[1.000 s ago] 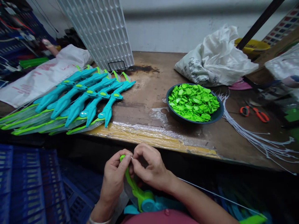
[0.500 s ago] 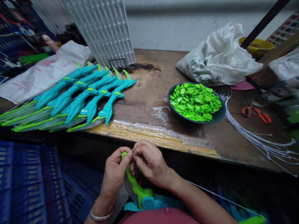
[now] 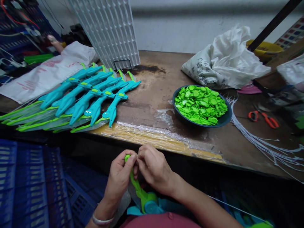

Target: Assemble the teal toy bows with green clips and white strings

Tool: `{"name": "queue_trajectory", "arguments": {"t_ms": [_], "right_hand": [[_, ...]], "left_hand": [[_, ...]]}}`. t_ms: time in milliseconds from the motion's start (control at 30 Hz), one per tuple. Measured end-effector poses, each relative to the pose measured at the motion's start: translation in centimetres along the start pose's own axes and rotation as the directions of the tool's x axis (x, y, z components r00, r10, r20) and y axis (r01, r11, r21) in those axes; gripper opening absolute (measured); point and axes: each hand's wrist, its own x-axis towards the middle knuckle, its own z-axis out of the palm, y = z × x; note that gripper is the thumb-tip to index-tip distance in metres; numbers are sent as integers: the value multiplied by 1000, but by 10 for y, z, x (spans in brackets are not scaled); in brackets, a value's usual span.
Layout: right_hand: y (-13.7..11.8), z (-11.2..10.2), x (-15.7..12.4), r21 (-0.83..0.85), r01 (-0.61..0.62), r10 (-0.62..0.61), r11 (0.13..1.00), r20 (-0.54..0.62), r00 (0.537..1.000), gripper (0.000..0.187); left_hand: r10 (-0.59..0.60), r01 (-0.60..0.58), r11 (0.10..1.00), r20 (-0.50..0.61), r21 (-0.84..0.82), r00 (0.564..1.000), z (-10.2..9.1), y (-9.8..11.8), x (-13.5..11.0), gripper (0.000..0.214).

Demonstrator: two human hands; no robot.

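A teal and green toy bow [image 3: 151, 207] lies across my lap, its green limb rising between my hands. My left hand [image 3: 119, 175] is closed around the limb's green tip, thumb and fingers pinched near the top. Close against it, my right hand [image 3: 155, 169] pinches with thumb and forefinger at that tip, on what looks like the end of a thin white cord. The cord [image 3: 237, 209] shows behind my right forearm, running to another green tip at the lower right. Its end between my fingers is mostly hidden.
Several teal toy bows [image 3: 92, 91] lie overlapped on the wooden table [image 3: 152, 95]. A dark bowl [image 3: 177, 115] holds green plastic pieces. To its right are white cords [image 3: 256, 139], orange-handled pliers [image 3: 268, 120] and a white sack [image 3: 223, 60]. Blue crates [image 3: 30, 180] stand below left.
The view has shifted slightly, so the table things sit a little further right. Both hands keep their pinch at the bow's tip, with the right fingers drawn slightly closer together.
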Motion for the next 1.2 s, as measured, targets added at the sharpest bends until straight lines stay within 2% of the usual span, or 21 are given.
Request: {"name": "queue_trajectory", "arguments": {"t_ms": [100,200,267,300,433,500,567,667,767,967,1067,1200], "right_hand": [[-3,2,-3,153,-193,198,969,-22,980,11],[-3,-1,-1,346,-400,409,849,50,911,9],[-2,-5,4,425,-469,475,774,98,874,10],[-1,-8,6,434,-468,475,770,101,874,10],[-1,-19,11,365,-319,299,875,112,948,15],[-3,-20,9,329,-244,204,912,150,967,16],[-4,-18,5,287,-210,165,935,174,971,11],[-2,-13,-3,192,-213,189,958,132,973,5],[0,-13,-6,134,-199,188,971,85,978,16],[0,-19,-6,91,-173,171,981,31,985,15],[8,-17,-9,-8,-82,82,997,-2,997,12],[25,-14,-9,-223,102,-118,970,-63,991,9]], "left_hand": [[12,-12,1000,-15,22,1000,1,1,-2,24],[1,-1,1000,30,-7,1000,-1,2,-2,23],[-4,6,1000,65,-26,998,-2,2,-2,25],[-5,8,999,70,-33,998,-3,2,-2,26],[-12,14,998,32,-53,999,-6,0,-3,27],[-15,16,998,26,-53,1000,-5,-1,-3,25],[-19,20,999,12,-40,1000,-4,-2,-3,24],[-33,34,999,17,-38,999,1,-1,-2,27],[-34,37,998,53,-53,998,5,1,-2,30],[-27,29,996,19,-84,999,9,3,-2,33],[-38,39,995,9,-89,999,11,4,-2,38],[-55,54,989,-3,-136,998,14,5,1,41]]}}
